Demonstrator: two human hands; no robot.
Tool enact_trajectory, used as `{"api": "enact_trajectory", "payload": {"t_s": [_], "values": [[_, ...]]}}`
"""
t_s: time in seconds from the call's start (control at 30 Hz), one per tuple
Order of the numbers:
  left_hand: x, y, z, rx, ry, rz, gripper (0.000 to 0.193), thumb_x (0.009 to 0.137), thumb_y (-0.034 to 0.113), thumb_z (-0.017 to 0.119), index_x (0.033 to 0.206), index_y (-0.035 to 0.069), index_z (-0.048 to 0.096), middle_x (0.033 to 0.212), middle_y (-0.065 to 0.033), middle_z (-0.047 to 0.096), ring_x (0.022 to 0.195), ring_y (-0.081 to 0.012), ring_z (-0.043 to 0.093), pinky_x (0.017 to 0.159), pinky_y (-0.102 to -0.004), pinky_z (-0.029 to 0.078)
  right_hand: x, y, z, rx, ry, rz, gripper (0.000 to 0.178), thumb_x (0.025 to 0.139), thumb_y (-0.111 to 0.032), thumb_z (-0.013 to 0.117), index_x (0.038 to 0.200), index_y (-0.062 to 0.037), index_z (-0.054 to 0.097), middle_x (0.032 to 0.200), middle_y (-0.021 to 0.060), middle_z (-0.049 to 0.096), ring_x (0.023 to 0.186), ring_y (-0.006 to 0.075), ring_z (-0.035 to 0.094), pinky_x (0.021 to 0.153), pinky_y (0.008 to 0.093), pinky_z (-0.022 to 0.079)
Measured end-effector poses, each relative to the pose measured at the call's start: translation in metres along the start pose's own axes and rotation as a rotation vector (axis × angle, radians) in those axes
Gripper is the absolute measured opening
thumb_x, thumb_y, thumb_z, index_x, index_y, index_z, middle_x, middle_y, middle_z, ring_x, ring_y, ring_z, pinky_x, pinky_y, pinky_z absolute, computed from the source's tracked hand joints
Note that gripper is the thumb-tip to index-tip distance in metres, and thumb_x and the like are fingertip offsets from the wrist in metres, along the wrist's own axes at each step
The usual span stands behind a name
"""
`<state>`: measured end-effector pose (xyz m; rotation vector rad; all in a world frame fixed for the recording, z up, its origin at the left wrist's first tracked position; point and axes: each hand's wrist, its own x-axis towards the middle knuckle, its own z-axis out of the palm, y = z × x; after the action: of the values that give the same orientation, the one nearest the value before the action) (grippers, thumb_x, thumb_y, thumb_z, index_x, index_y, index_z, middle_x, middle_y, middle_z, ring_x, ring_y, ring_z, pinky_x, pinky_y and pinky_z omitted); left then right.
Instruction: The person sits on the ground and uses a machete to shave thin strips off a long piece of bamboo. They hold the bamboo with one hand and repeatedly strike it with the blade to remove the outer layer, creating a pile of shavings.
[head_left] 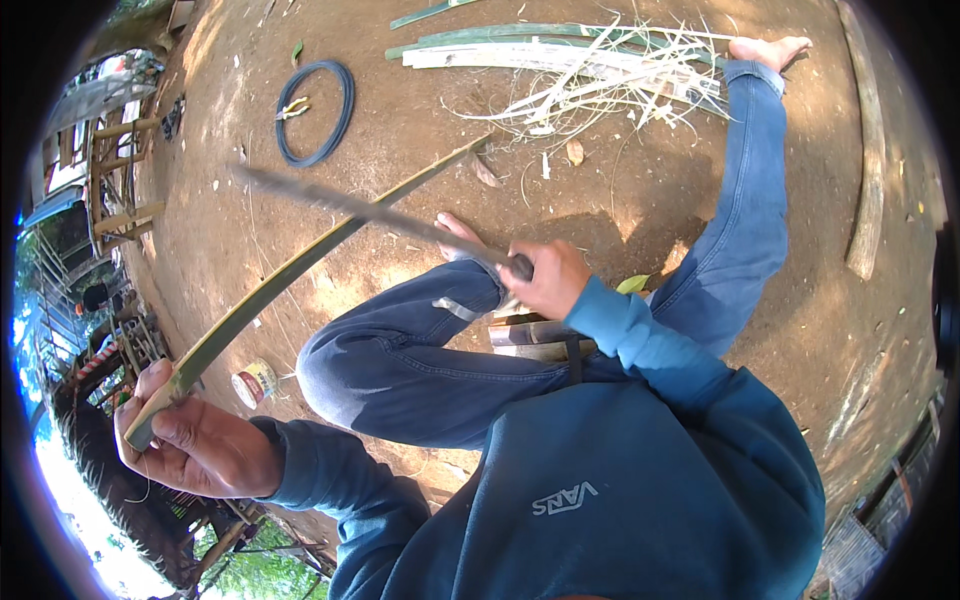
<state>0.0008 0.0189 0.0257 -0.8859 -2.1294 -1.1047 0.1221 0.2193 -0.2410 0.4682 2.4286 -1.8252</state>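
Observation:
My left hand (pixel 225 450), at the lower left, is closed round the near end of a long green bamboo strip (pixel 270 288). The strip slants away from me to the far right, its pale edge upward. In front of my body, my right hand (pixel 556 282) grips the dark handle of a machete (pixel 410 222). Its long blade points to the far left, slightly blurred, and crosses over the strip in the picture. Whether blade and strip touch, I cannot tell. Short bamboo pieces (pixel 530 335) lie beneath my right forearm, partly hidden by my leg.
Split bamboo lengths (pixel 480 58) and a heap of thin shavings (pixel 610 85) lie at the far side, near my outstretched foot. A dark coil (pixel 348 120) with yellow-handled pliers (pixel 293 108) lies far left. A small tub (pixel 254 384) stands beyond my left hand; a wooden pole (pixel 868 150) lies right.

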Motion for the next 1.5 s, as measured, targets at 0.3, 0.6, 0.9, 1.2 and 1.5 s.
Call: {"api": "enact_trajectory", "payload": {"t_s": [0.3,0.6,0.9,1.2,1.5], "values": [[0.012,-0.004,0.006,0.03,-0.04,0.06,0.026,0.097,0.021,0.05,0.113,0.001,0.046,0.102,-0.0196,0.06,0.096,-0.025,0.058,0.087,-0.0363,0.048,0.058,0.167,0.019,-0.188,-0.005,0.49,0.037,0.079,-0.037,0.064,0.085,-0.0009,0.067,0.082,0.0246,0.065,0.082,0.0397,0.064,0.07,0.0444,0.05],[0.009,-0.022,0.014,-0.498,0.052,-0.132,0.026,0.1,0.028,0.036,0.114,0.009,0.047,0.099,-0.016,0.056,0.093,-0.0315,0.06,0.094,-0.056,0.047,0.053,0.154,0.003,-0.269,0.003,0.513,0.037,0.079,-0.038,0.066,0.084,-0.0014,0.066,0.083,0.0214,0.066,0.078,0.0369,0.065,0.07,0.0442,0.05],[-0.011,-0.026,0.015,-0.691,-0.072,0.068,0.03,0.1,0.038,0.034,0.114,0.014,0.045,0.089,-0.0104,0.047,0.068,-0.0221,0.052,0.062,-0.0376,0.047,0.001,-0.018,-0.012,-0.084,-0.083,-0.047,0.031,0.083,-0.039,0.066,0.081,-0.0079,0.062,0.061,0.0124,0.06,0.057,0.0315,0.063,0.052,0.0417,0.048],[-0.016,-0.02,0.013,-0.629,-0.02,0.058,0.031,0.099,0.041,0.037,0.114,0.015,0.046,0.086,-0.0081,0.043,0.065,-0.0198,0.047,0.059,-0.0364,0.043,0.012,0.013,0.011,-0.01,-0.044,0.055,0.02,0.076,-0.026,0.069,0.084,-0.0079,0.064,0.063,0.0141,0.061,0.057,0.0337,0.063,0.054,0.043,0.048],[-0.017,-0.025,0.008,-0.622,-0.011,0.006,0.026,0.1,0.038,0.037,0.111,0.016,0.046,0.088,-0.0076,0.043,0.068,-0.0193,0.046,0.065,-0.0384,0.041,0.02,0.054,0.018,-0.09,0.028,-0.005,0.024,0.08,-0.028,0.065,0.08,-0.0033,0.065,0.063,0.0181,0.061,0.063,0.0361,0.063,0.058,0.0439,0.048]]}}
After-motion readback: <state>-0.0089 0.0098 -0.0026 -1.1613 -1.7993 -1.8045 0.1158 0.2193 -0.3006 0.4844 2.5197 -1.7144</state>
